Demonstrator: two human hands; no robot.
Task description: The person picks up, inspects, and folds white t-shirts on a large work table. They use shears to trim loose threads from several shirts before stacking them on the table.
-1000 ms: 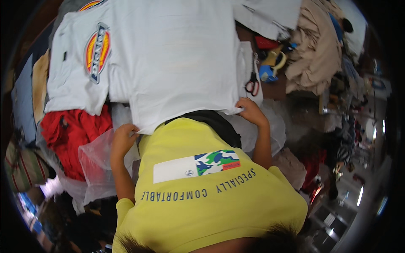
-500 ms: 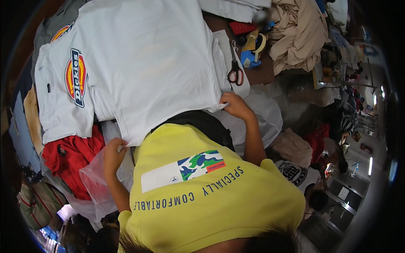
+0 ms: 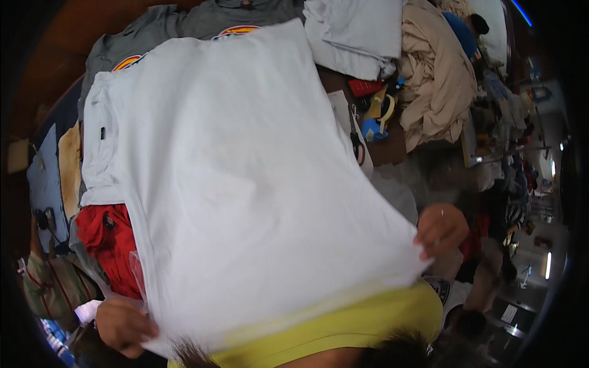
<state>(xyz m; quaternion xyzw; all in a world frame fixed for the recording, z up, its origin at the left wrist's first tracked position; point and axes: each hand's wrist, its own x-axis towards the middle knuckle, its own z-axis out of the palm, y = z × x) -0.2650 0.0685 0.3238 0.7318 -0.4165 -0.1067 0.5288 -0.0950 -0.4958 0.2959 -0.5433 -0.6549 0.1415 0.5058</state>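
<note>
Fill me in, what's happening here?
A person's left hand and right hand each hold a near corner of a white cloth. It is spread wide between them, hiding part of the person's yellow shirt. Gray garments lie beyond its far edge, red cloth shows at its left, and scissors lie by its right edge.

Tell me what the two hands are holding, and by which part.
A white garment, held along its near edge: the left hand grips the left corner, the right hand the right corner.
</note>
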